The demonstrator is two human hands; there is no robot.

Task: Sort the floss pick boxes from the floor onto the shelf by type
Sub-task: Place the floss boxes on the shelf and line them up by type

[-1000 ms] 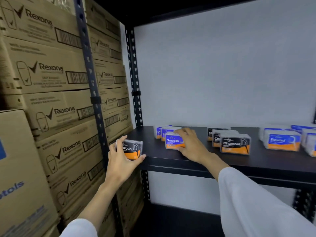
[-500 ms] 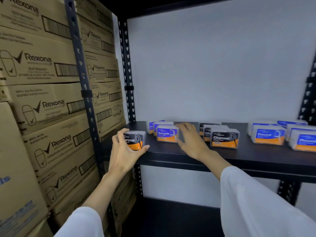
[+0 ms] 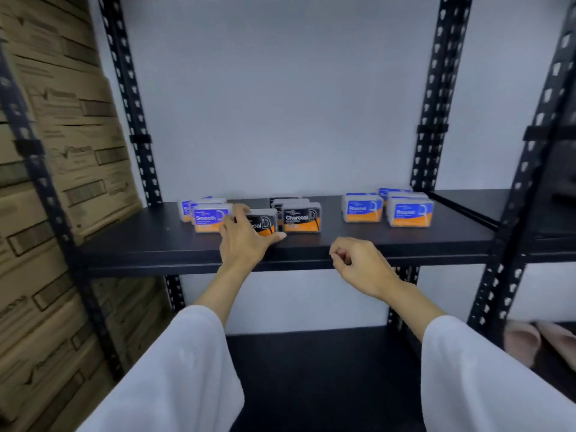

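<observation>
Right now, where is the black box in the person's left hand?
The black box sits on the shelf, held by the left hand, between the Smooth box and Charcoal box.

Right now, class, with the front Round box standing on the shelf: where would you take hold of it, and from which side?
Probably pinch the front Round box across its two short ends, reaching in from the shelf's open front. It stands upright with its label facing out, and another box sits close behind.

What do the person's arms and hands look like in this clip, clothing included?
Both arms wear loose white long sleeves, the left sleeve and right sleeve, ending partway up the forearms, leaving wrists bare. The left hand and right hand are bare: no gloves, rings, watch or markings visible.
</observation>
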